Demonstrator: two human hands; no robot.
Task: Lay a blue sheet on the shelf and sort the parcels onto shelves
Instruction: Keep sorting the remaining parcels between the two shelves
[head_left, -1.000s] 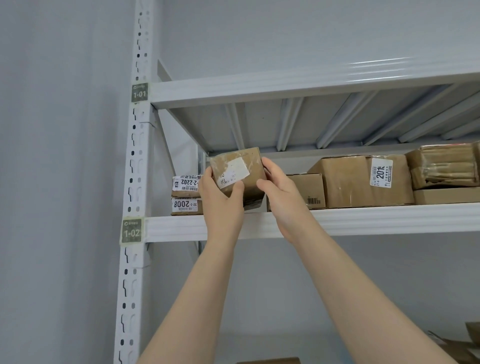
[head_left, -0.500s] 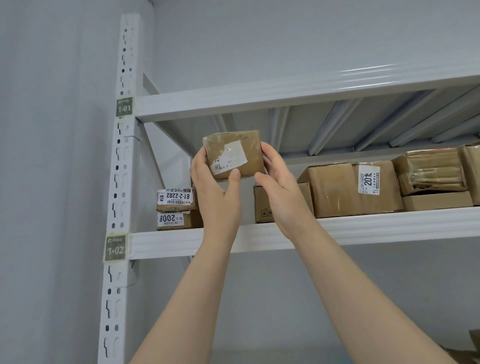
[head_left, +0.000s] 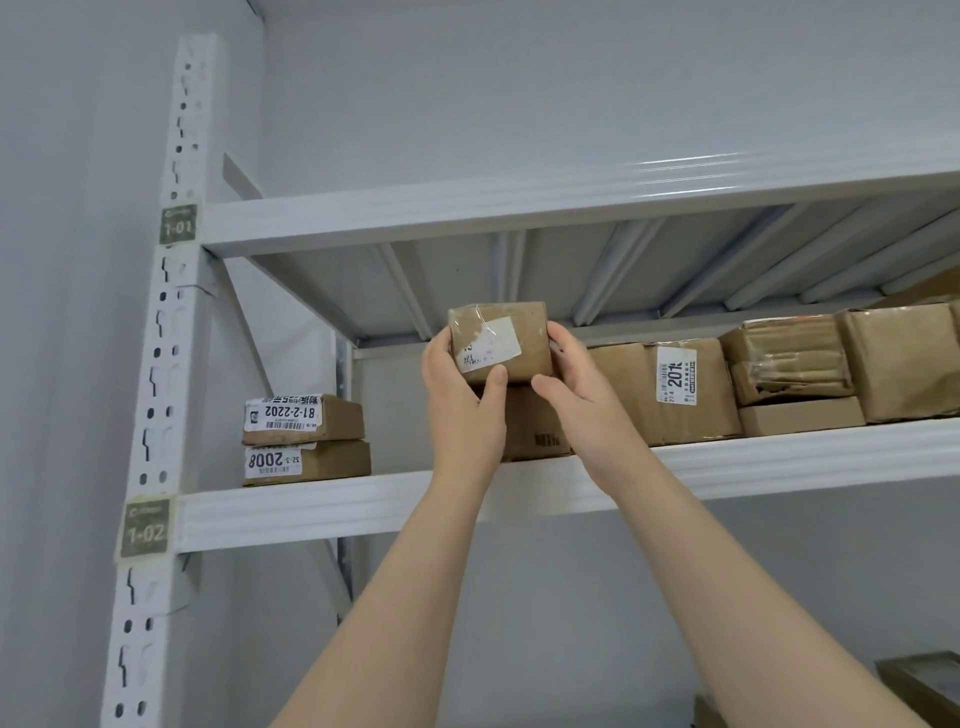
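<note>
We see bright, even light, with soft shade beneath the upper shelf (head_left: 519, 205). Glare streaks its front edge toward two o'clock, and the upright post (head_left: 171, 364) bows at nine o'clock.

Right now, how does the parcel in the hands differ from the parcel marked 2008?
The held parcel is gripped between the left hand and right hand; the 2008 parcel lies on the shelf under the 2202 parcel. The held parcel is boxy; the 2008 parcel is flat. Both are brown with white labels.
</note>
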